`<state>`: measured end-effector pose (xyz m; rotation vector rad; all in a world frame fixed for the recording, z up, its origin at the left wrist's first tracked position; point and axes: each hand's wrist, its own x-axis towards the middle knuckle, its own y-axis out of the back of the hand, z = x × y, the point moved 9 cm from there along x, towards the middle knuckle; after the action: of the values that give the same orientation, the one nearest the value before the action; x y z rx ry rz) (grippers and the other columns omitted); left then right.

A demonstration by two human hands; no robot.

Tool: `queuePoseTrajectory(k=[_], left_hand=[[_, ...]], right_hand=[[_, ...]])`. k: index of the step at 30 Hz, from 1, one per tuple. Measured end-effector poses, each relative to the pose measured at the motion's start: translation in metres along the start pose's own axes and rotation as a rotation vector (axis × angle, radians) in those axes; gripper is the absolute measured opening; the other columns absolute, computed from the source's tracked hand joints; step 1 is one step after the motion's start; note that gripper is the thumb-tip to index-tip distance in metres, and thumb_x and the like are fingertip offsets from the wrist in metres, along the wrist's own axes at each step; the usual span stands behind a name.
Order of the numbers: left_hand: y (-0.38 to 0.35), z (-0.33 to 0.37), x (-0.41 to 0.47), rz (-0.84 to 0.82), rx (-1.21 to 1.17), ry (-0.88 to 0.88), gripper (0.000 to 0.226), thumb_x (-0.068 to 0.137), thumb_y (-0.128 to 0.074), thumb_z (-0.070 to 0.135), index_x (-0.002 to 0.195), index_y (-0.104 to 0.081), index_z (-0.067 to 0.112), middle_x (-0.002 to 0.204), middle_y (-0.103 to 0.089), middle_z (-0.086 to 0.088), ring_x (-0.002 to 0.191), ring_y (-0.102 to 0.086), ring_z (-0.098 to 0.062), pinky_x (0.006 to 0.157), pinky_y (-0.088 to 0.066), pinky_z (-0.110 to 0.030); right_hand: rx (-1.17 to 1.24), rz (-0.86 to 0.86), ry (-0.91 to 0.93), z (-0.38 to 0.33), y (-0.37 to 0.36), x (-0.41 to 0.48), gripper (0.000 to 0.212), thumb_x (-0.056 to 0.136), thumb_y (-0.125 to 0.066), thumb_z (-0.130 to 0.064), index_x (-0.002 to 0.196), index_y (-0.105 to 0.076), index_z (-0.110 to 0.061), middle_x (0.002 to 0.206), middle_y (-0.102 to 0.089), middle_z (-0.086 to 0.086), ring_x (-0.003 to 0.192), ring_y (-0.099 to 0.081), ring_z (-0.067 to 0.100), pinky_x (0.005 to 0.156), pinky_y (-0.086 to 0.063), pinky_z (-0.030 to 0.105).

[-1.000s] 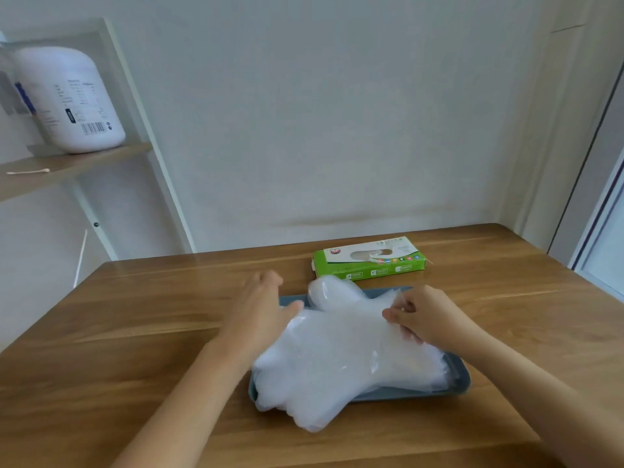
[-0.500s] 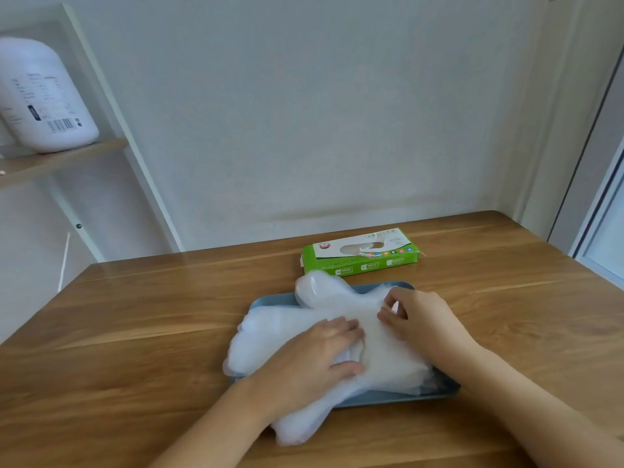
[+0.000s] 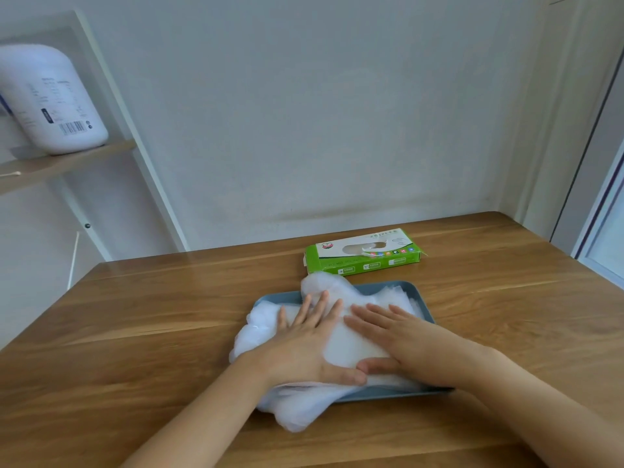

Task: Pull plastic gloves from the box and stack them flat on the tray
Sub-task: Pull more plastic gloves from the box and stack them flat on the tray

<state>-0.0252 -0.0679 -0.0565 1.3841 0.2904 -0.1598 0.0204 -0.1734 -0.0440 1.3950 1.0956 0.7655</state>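
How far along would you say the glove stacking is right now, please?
Done: a thick pile of gloves lies on the tray, spilling over its left and near edges. In hand: the left hand and right hand press flat on the pile. Left: the box shows another glove at its opening, so more pulling probably remains.

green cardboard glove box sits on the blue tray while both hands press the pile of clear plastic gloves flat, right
No: the head view shows the green cardboard glove box on the wooden table beyond the blue tray, not on it. The left hand and right hand do press the pile of clear plastic gloves flat.
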Motion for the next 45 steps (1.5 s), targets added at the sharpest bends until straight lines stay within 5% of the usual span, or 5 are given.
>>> queuePoseTrajectory(k=[11, 17, 30, 36, 45], left_hand=[[0.028, -0.047, -0.026, -0.126, 0.057, 0.073, 0.11, 0.075, -0.057, 0.074, 0.155, 0.002, 0.027, 0.163, 0.002, 0.003, 0.149, 0.003, -0.013, 0.121, -0.001, -0.036], [0.09, -0.073, -0.013, 0.16, -0.291, 0.121, 0.062, 0.085, -0.064, 0.051, 0.139, -0.049, 0.024, 0.138, -0.053, 0.01, 0.119, -0.053, -0.003, 0.095, -0.04, -0.015], [0.092, -0.082, 0.098, 0.287, -0.564, 0.042, 0.038, 0.1, -0.049, 0.032, 0.137, -0.047, 0.04, 0.136, -0.055, 0.002, 0.124, -0.051, -0.02, 0.108, -0.037, -0.036], [0.073, -0.081, 0.118, 0.228, -0.494, 0.035, 0.048, 0.101, -0.045, 0.033, 0.145, -0.031, 0.047, 0.163, -0.004, 0.002, 0.149, -0.004, -0.013, 0.121, -0.002, -0.04], [0.063, -0.082, 0.12, 0.187, -0.493, 0.036, 0.044, 0.101, -0.038, 0.046, 0.138, -0.02, 0.061, 0.163, -0.004, 0.003, 0.149, 0.006, -0.01, 0.116, 0.013, -0.051]], right_hand=[[0.033, -0.244, -0.162, 0.046, 0.015, -0.02, 0.106, 0.073, -0.057, -0.074, 0.151, 0.004, -0.037, 0.157, 0.008, -0.019, 0.145, 0.004, 0.011, 0.118, 0.001, 0.039], [0.305, 0.284, -0.214, 0.077, 0.088, 0.01, 0.027, 0.086, -0.062, -0.048, 0.107, -0.067, -0.033, 0.106, -0.067, -0.013, 0.088, -0.059, -0.001, 0.074, -0.046, 0.016], [0.356, 0.486, -0.302, 0.128, 0.092, 0.103, 0.03, 0.093, -0.056, -0.025, 0.086, -0.074, -0.002, 0.073, -0.064, 0.0, 0.069, -0.047, 0.008, 0.057, -0.033, 0.014], [0.323, 0.496, -0.346, 0.142, 0.085, 0.118, 0.018, 0.087, -0.066, -0.03, 0.092, -0.078, -0.018, 0.128, -0.059, 0.001, 0.137, -0.025, 0.017, 0.096, -0.026, 0.021], [0.33, 0.443, -0.315, 0.141, 0.078, 0.124, 0.014, 0.087, -0.068, -0.027, 0.093, -0.077, -0.019, 0.133, -0.052, 0.001, 0.125, -0.037, 0.016, 0.085, -0.024, 0.014]])
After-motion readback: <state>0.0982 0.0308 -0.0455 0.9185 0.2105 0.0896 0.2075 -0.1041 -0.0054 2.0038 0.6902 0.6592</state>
